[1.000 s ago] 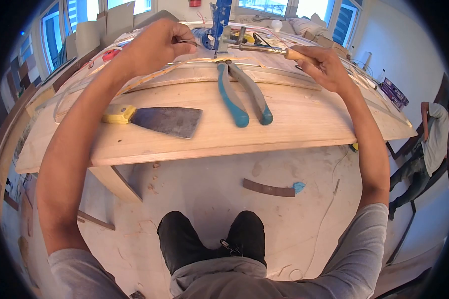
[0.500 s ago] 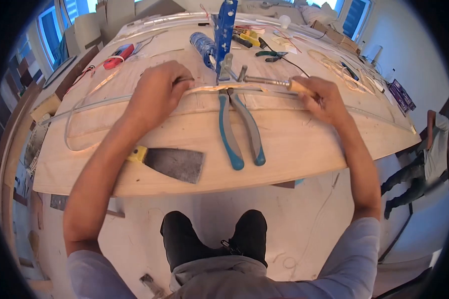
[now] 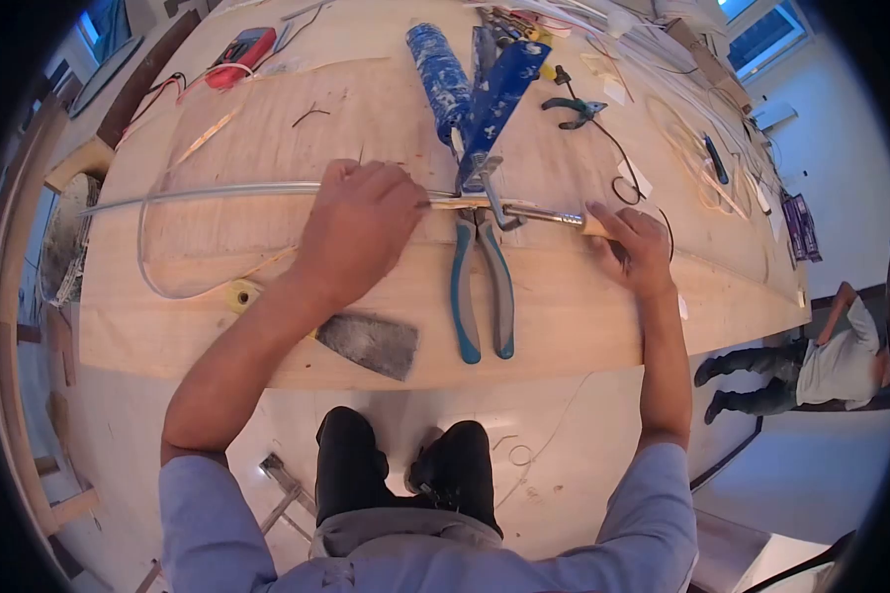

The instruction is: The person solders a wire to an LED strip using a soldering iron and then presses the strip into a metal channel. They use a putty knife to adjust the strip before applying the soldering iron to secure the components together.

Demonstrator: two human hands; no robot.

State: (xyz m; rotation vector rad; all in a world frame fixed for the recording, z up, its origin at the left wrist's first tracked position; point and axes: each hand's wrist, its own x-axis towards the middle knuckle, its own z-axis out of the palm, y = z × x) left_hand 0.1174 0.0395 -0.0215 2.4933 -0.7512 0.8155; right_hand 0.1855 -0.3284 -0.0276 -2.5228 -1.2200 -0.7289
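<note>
My right hand [image 3: 635, 245] is closed round the wooden handle of a soldering iron [image 3: 554, 215], whose metal shaft points left. The shaft overlaps the bent metal rod of a blue caulking gun [image 3: 504, 99]. My left hand [image 3: 366, 217] pinches a thin LED strip [image 3: 449, 204] just left of the iron's tip end. Under that spot sit the jaws of pliers [image 3: 463, 296], their blue-grey handles spread toward me. A scraper [image 3: 371, 344] with a broad grey blade lies below my left forearm, its yellow handle partly hidden.
Behind the caulking gun lies a blue-and-white tube [image 3: 437, 79]. Small green-handled cutters [image 3: 574, 112] and a black cord [image 3: 618, 148] are at the right. A red multimeter [image 3: 242, 59] lies far left. Another person [image 3: 841, 356] is on the right, beyond the wooden table [image 3: 198, 336].
My view has tilted and shifted. My left hand has moved right along the strip, closer to the iron. The caulking gun now leans right, and my right hand still grips the soldering iron.
</note>
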